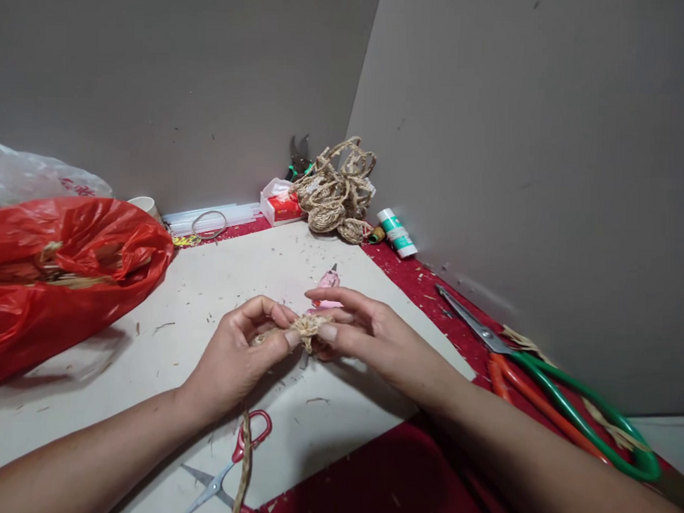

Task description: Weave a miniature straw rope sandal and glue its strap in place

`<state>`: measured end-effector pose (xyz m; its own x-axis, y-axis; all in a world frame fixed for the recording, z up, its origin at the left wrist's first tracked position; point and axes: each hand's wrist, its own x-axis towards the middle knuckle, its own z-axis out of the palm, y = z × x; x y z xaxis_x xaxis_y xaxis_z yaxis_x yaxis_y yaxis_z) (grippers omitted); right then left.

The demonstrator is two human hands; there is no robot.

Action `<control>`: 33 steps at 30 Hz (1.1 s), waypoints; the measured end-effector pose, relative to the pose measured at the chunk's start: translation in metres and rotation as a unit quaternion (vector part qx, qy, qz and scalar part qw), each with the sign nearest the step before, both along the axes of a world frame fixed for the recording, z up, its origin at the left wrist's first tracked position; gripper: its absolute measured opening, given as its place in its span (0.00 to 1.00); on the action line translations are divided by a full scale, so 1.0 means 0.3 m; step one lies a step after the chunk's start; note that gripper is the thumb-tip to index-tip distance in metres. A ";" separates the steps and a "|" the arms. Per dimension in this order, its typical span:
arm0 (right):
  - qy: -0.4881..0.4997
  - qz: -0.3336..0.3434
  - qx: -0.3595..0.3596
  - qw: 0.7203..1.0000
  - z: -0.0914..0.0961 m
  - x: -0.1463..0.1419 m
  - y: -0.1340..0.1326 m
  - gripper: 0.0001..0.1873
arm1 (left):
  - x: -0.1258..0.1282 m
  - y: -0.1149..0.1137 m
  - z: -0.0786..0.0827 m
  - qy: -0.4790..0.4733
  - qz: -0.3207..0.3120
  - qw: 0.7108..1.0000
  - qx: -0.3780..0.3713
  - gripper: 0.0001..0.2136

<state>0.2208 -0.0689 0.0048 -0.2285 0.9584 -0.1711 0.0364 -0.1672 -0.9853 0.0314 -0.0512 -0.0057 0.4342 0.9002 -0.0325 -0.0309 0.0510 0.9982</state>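
Between my two hands is a small bunched piece of braided straw cord (307,327), pale tan. My left hand (243,339) pinches its left side with thumb and fingers. My right hand (356,324) grips the right side, with the index finger raised over it. A tail of the straw braid (243,462) hangs below my left hand and crosses the small red-handled scissors (213,485), which lie open on the white board. Just behind my fingers sits a pink glue gun (328,280), partly hidden by my right hand.
A red plastic bag (65,292) of straw stands at left. A heap of braided cord (338,189), a tissue pack (285,202), pliers (299,158) and a white-green roll (397,233) line the back. Large shears (518,352) lie at right. Straw scraps litter the white board (200,281). Grey walls enclose the back and right.
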 end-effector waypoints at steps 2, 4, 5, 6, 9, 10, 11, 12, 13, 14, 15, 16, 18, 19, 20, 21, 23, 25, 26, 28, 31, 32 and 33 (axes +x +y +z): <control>-0.006 -0.007 -0.005 1.000 -0.003 -0.006 0.001 0.28 | 0.000 0.000 0.000 0.003 -0.003 1.000 0.000 0.06; -0.012 -0.012 -0.011 1.000 -0.004 -0.010 0.002 0.26 | 0.000 0.000 0.002 0.005 -0.006 1.000 -0.005 0.07; -0.015 -0.013 -0.013 1.000 -0.004 -0.011 0.002 0.25 | 0.000 0.000 0.004 0.005 -0.008 1.000 -0.008 0.07; -0.017 -0.015 -0.014 1.000 -0.004 -0.011 0.003 0.25 | 0.000 0.000 0.006 0.004 -0.010 1.000 -0.010 0.07; -0.028 -0.023 -0.010 0.999 -0.003 -0.011 0.004 0.22 | 0.002 0.002 0.011 0.000 -0.014 1.000 -0.015 0.08; -0.034 -0.025 -0.010 0.999 -0.003 -0.011 0.004 0.21 | 0.003 0.002 0.012 -0.002 -0.014 1.000 -0.017 0.08; -0.039 -0.025 -0.011 0.999 -0.003 -0.012 0.004 0.21 | 0.004 0.003 0.012 -0.006 -0.012 1.000 -0.019 0.09; -0.044 -0.024 -0.013 0.999 -0.003 -0.014 0.002 0.20 | 0.006 0.003 0.012 -0.010 -0.011 1.000 -0.025 0.09; -0.046 -0.021 -0.016 0.999 -0.003 -0.017 0.001 0.19 | 0.007 0.003 0.012 -0.015 -0.011 0.999 -0.032 0.10; -0.045 -0.018 -0.020 0.999 -0.003 -0.021 -0.002 0.19 | 0.009 0.003 0.011 -0.021 -0.012 0.999 -0.041 0.10; -0.043 -0.013 -0.024 0.999 -0.003 -0.024 -0.004 0.18 | 0.010 0.004 0.011 -0.025 -0.014 0.998 -0.051 0.11; -0.039 -0.011 -0.027 0.999 -0.002 -0.028 -0.005 0.18 | 0.011 0.004 0.010 -0.028 -0.017 0.998 -0.062 0.11; -0.033 -0.013 -0.031 0.999 -0.002 -0.034 -0.007 0.18 | 0.011 0.005 0.010 -0.032 -0.019 0.996 -0.079 0.12; -0.032 -0.016 -0.034 0.999 -0.001 -0.037 -0.007 0.18 | 0.011 0.006 0.010 -0.032 -0.019 0.995 -0.088 0.12; -0.033 -0.018 -0.037 0.999 -0.001 -0.039 -0.007 0.18 | 0.011 0.006 0.010 -0.030 -0.020 0.995 -0.098 0.13; -0.034 -0.019 -0.040 0.998 -0.001 -0.040 -0.007 0.18 | 0.010 0.007 0.009 -0.029 -0.020 0.994 -0.107 0.13; -0.038 -0.019 -0.046 0.998 -0.002 -0.042 -0.006 0.18 | 0.009 0.009 0.008 -0.029 -0.021 0.992 -0.123 0.12; -0.040 -0.019 -0.048 0.998 -0.005 -0.042 -0.006 0.18 | 0.010 0.010 0.006 -0.034 -0.026 0.990 -0.132 0.12; -0.040 -0.021 -0.049 0.998 -0.007 -0.043 -0.006 0.18 | 0.010 0.011 0.005 -0.038 -0.029 0.990 -0.135 0.12; -0.037 -0.023 -0.051 0.998 -0.011 -0.043 -0.006 0.18 | 0.011 0.011 0.002 -0.045 -0.037 0.989 -0.138 0.11; -0.036 -0.018 -0.050 0.998 -0.017 -0.043 -0.006 0.17 | 0.010 0.012 -0.003 -0.052 -0.044 0.988 -0.136 0.10; -0.039 -0.016 -0.049 0.998 -0.018 -0.042 -0.007 0.17 | 0.009 0.012 -0.005 -0.053 -0.045 0.988 -0.136 0.10; -0.041 -0.015 -0.048 0.998 -0.020 -0.041 -0.007 0.17 | 0.008 0.012 -0.007 -0.053 -0.046 0.988 -0.135 0.10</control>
